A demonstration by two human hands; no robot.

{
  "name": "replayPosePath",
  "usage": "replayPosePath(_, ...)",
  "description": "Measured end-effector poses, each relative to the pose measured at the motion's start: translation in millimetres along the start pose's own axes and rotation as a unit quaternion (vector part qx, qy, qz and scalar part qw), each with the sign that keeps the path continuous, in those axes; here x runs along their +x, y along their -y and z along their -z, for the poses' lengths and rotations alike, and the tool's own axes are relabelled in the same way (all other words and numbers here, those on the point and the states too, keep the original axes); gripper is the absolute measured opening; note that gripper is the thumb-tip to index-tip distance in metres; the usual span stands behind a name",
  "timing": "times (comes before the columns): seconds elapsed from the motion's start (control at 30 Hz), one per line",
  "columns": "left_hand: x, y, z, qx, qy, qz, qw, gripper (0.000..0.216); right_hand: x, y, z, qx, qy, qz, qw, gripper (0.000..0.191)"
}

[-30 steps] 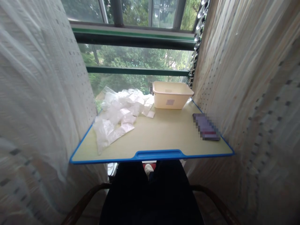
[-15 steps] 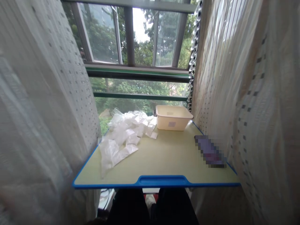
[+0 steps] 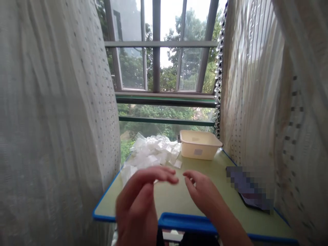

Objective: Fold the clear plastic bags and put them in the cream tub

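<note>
My left hand (image 3: 145,193) is raised over the front left of the table, fingers stretched out toward the right, holding nothing. Facing it, my right hand (image 3: 200,188) hovers above the middle of the table with loosely bent fingers and a gap beside the thumb; nothing shows in it. A gap separates the two hands. Beyond the left hand lies a heap of clear and white plastic bags (image 3: 153,150), partly hidden by that hand. A cream plastic bin (image 3: 198,150) with a small label on its front stands behind the right hand.
The pale green table (image 3: 174,198) has a blue rim with a raised tray lip (image 3: 187,220) in front. At the right edge lies a pixelated dark flat object (image 3: 249,189). Curtains (image 3: 64,119) hang on both sides; a barred window (image 3: 164,68) is behind.
Both my hands have come into view from below, over the front of the table. The camera has tilted up, so the table sits lower in view. Bags and bin look unmoved.
</note>
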State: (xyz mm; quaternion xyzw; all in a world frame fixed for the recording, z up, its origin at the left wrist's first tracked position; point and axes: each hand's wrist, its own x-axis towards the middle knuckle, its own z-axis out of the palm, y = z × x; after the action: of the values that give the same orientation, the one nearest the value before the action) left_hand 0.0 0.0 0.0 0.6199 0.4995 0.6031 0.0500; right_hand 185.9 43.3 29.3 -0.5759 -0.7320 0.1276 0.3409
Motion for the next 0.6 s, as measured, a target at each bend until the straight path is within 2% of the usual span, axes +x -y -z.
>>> replayPosePath(0.07,43,-2,-37,-0.068,-0.005,0.046,0.997,0.035,21,-21,-17,-0.008,-0.020,-0.021,1.000,0.024)
replayPosePath(0.13,72,5,-73,-0.131,-0.013,0.090,0.987,0.035,41,-37,-34,0.009,-0.024,-0.035,0.999,0.026)
replayPosePath(0.23,81,28,-114,-0.104,-0.010,0.079,0.991,0.032,66,-52,-53,0.012,-0.046,-0.049,0.998,0.029)
replayPosePath(0.33,66,53,-134,-0.085,0.021,0.063,0.994,0.029,78,-68,-69,0.001,-0.067,-0.037,0.997,0.030)
replayPosePath(0.47,50,76,-150,-0.073,0.093,0.027,0.993,0.023,80,-96,-84,-0.034,-0.084,-0.016,0.996,0.027)
replayPosePath(0.5,49,80,-154,-0.044,0.094,0.014,0.994,0.024,80,-101,-86,-0.035,-0.091,-0.017,0.995,0.027)
replayPosePath(0.6,54,87,-163,-0.031,0.078,0.037,0.996,0.023,82,-110,-88,-0.025,-0.097,-0.027,0.995,0.028)
